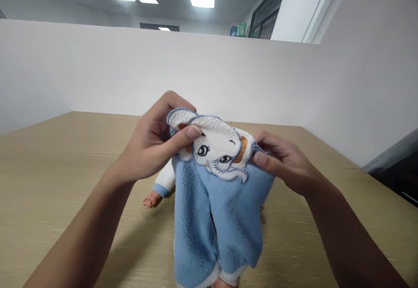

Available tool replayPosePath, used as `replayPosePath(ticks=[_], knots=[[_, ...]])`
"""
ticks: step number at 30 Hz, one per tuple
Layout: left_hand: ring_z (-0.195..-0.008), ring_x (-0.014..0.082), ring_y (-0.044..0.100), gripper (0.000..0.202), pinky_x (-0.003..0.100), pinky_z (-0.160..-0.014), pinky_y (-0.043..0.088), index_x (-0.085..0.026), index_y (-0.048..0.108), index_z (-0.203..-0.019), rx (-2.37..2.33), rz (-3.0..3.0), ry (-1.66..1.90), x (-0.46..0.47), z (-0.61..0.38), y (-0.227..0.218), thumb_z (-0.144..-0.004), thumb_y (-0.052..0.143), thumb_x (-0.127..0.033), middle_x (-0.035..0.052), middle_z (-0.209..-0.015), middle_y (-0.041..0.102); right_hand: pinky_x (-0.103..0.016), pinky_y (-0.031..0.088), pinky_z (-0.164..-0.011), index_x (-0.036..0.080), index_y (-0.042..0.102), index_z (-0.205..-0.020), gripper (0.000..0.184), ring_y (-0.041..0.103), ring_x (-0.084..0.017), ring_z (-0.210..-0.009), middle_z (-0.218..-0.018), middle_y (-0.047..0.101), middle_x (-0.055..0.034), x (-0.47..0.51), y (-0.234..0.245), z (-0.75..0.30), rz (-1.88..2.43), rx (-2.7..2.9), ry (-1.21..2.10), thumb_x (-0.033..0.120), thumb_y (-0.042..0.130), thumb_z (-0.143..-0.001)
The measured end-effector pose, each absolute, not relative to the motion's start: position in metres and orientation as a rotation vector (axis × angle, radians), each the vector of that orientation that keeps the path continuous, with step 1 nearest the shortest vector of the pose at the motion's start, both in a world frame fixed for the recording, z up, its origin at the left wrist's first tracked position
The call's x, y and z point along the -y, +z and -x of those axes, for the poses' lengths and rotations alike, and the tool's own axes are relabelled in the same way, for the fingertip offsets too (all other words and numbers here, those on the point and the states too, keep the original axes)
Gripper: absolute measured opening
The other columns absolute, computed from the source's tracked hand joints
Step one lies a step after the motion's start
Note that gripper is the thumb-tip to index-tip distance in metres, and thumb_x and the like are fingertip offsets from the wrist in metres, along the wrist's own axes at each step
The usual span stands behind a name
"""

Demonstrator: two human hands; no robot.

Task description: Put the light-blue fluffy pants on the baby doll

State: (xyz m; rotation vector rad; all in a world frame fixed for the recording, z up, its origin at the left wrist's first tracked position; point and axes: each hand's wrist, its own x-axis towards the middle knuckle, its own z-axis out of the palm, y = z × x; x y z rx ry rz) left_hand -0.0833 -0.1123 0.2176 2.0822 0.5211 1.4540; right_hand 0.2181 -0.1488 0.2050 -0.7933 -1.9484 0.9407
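Held up by its top edge between my two hands is a pair of blue fleece doll trousers [196,218] with a white elephant face sewn on the front. My left hand [160,140] pinches the upper left corner, thumb pressed on the elephant's face. At the upper right corner, my right hand [284,162] grips the waist edge beside the elephant's ear. Behind the trousers lies a doll [166,179], mostly hidden; a white sleeve with a blue cuff and a small hand show at the left. A bit of skin-coloured doll leg shows below the white trouser hems.
The wooden table [65,183] spreads out on both sides, with a white partition wall [196,70] behind it. A dark object [398,170] stands at the right edge. Past the wall are ceiling lights and a green package [241,29].
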Motion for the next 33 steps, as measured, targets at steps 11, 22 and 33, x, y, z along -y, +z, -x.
replayPosePath(ticks=[11, 22, 33], knots=[[-0.066, 0.0128, 0.058, 0.025, 0.026, -0.056, 0.049, -0.026, 0.059, -0.103, -0.579, -2.060, 1.330, 0.103, 0.071, 0.221, -0.102, 0.073, -0.047, -0.0024, -0.077, 0.058, -0.043, 0.051, -0.103, 0.030, 0.081, -0.103, 0.013, 0.064, -0.030, -0.116, -0.121, 0.074, -0.0053, 0.154, 0.202, -0.212, 0.669, 2.010, 0.537, 0.038, 0.083, -0.093], [-0.072, 0.0166, 0.063, 0.037, 0.028, -0.060, 0.051, -0.027, 0.060, -0.107, -0.630, -2.066, 1.503, 0.108, 0.068, 0.220, -0.100, 0.070, -0.061, -0.0005, -0.080, 0.056, -0.030, 0.045, -0.059, 0.027, 0.074, -0.089, 0.024, 0.055, -0.017, -0.065, -0.076, 0.065, 0.0006, 0.150, 0.202, -0.220, 0.866, 1.771, 0.573, 0.050, 0.079, -0.096], [-0.074, 0.0165, 0.064, 0.032, 0.028, -0.065, 0.057, -0.025, 0.063, -0.111, -0.630, -2.059, 1.231, 0.115, 0.061, 0.212, -0.101, 0.071, -0.054, 0.0008, -0.085, 0.065, -0.035, 0.065, -0.093, 0.023, 0.078, -0.121, 0.060, 0.076, -0.028, -0.107, -0.115, 0.083, -0.0030, 0.132, 0.172, -0.192, 0.955, 2.217, 1.296, 0.035, 0.102, -0.067]])
